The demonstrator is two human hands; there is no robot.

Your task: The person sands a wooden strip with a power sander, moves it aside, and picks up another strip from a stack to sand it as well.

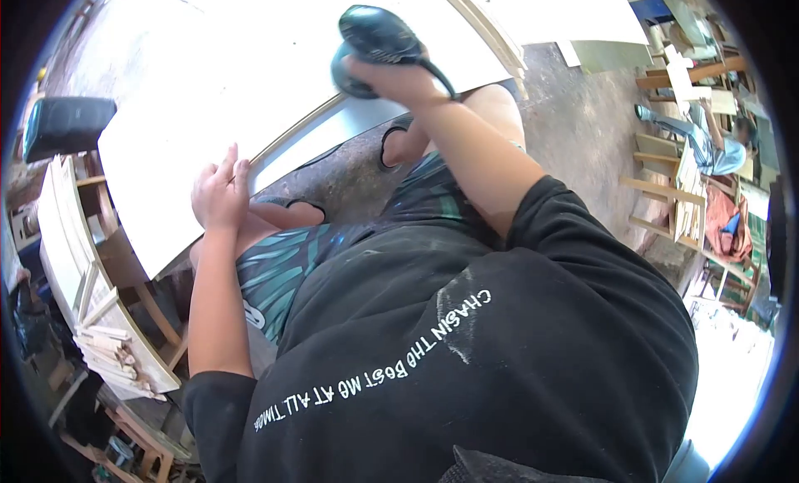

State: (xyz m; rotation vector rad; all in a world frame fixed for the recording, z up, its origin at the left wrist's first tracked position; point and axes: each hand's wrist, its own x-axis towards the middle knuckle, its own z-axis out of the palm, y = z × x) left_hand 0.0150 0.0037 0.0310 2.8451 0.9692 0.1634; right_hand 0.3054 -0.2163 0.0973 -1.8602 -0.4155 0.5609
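My right hand is wrapped round a dark green and black handheld power tool, which sits over a wooden strip along the near edge of a large white panel. A black cord or strap curves beside that wrist. My left hand rests at the panel's near edge, left of the tool, with some fingers stretched out and no object seen in it. The underside of the tool is hidden. Below the panel edge my legs show in patterned shorts.
A black box-like object stands at the panel's left. Wood strips lie on a bench at the lower left. At the right, a person in a light blue cap is among wooden frames. Concrete floor shows between.
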